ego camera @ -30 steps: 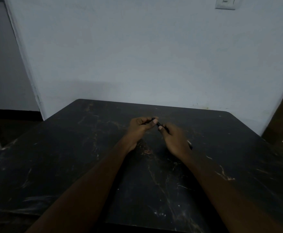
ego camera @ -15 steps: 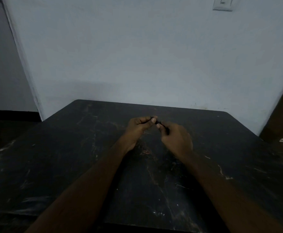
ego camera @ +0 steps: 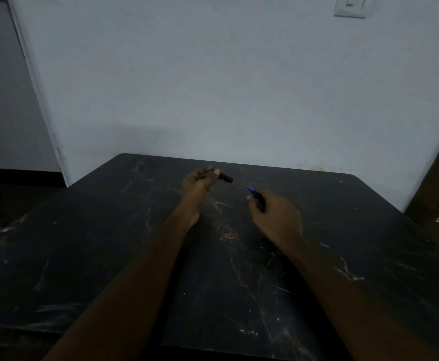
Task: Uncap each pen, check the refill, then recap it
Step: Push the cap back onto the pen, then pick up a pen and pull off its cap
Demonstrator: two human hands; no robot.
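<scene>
**Pen uncapped, cap and barrel apart**

The left hand (ego camera: 197, 182) pinches the black cap (ego camera: 226, 177), its open end pointing right. The right hand (ego camera: 275, 217) grips the pen (ego camera: 257, 197), blue tip aimed up-left toward the cap. Both hover above the dark table (ego camera: 109, 243), near its far edge.

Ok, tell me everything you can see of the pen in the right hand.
The pen is uncapped: a dark barrel, plastic by the look, ending in a blue tip section that points up and left toward the black cap held in the left hand. Cap and pen are apart, with a clear gap between them. The right hand grips the barrel, hiding most of its length, so its rear end cannot be seen. It is held above the dark marbled table, not touching it. The refill's ink level is too small and dim to read.
</scene>
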